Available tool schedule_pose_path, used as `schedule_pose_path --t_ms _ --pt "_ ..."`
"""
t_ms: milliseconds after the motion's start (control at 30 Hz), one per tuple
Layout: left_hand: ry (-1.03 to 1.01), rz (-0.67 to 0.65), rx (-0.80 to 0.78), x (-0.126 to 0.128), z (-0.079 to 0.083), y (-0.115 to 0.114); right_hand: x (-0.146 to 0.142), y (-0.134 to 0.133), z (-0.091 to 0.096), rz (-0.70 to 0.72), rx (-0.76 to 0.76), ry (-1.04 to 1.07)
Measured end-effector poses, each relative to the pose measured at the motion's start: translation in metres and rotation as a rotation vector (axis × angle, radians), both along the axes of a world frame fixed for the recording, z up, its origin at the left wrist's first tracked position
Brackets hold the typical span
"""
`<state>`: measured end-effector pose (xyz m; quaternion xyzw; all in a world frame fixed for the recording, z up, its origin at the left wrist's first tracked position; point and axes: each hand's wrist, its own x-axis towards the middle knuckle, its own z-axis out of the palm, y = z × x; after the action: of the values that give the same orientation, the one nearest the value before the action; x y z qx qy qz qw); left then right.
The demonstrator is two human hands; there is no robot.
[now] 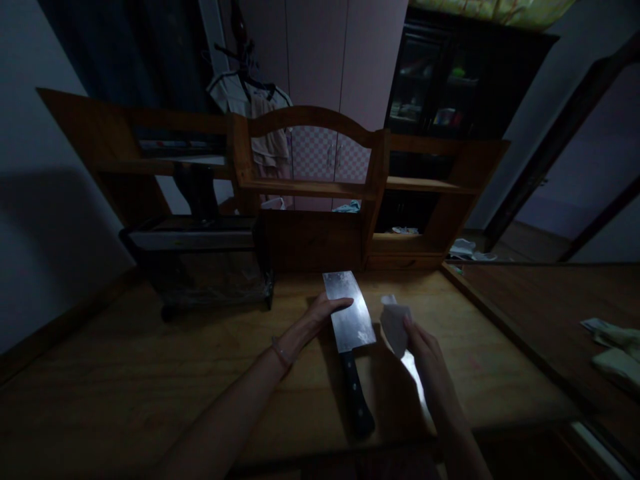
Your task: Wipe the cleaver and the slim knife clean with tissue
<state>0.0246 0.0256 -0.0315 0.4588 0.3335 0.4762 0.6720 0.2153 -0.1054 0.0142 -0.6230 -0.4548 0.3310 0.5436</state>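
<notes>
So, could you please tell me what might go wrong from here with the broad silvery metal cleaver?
Slipping: the left hand holds the cleaver by its blade, thumb on the flat face, and neither hand grips the black riveted handle, so it might tilt or drop.

Cuts: the blade's curved long side, probably its cutting edge, faces the right hand, which holds a thin pale grey sheet; a stray move could nick the fingers.

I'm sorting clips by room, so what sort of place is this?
Probably a bedroom or study in a home: there is a wooden desk with shelves at its back, clothes hanging on a stand, and tall pink cupboard doors behind.
</notes>
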Motion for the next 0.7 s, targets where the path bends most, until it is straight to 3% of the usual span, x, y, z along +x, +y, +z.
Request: schedule_pose_path --t_ms 167,267,367,500,700 --pt "-0.001 -0.005 0.026 0.001 0.001 0.0 -0.034 0.015 0.002 0.214 0.136 -0.361" --pt "-0.044 0.018 0.001 0.004 -0.005 0.006 -0.049 0.02 -0.006 0.314 0.252 -0.627" --pt "-0.109 0.028 -0.036 0.008 -0.013 0.014 -0.057 0.024 -0.017 0.37 0.273 -0.824" --pt "-0.147 0.045 -0.069 0.011 -0.017 0.019 -0.055 0.024 -0.021 0.391 0.274 -0.922" --pt "-0.095 0.063 -0.113 0.01 -0.007 0.012 -0.049 0.008 -0.018 0.412 0.242 -0.894"
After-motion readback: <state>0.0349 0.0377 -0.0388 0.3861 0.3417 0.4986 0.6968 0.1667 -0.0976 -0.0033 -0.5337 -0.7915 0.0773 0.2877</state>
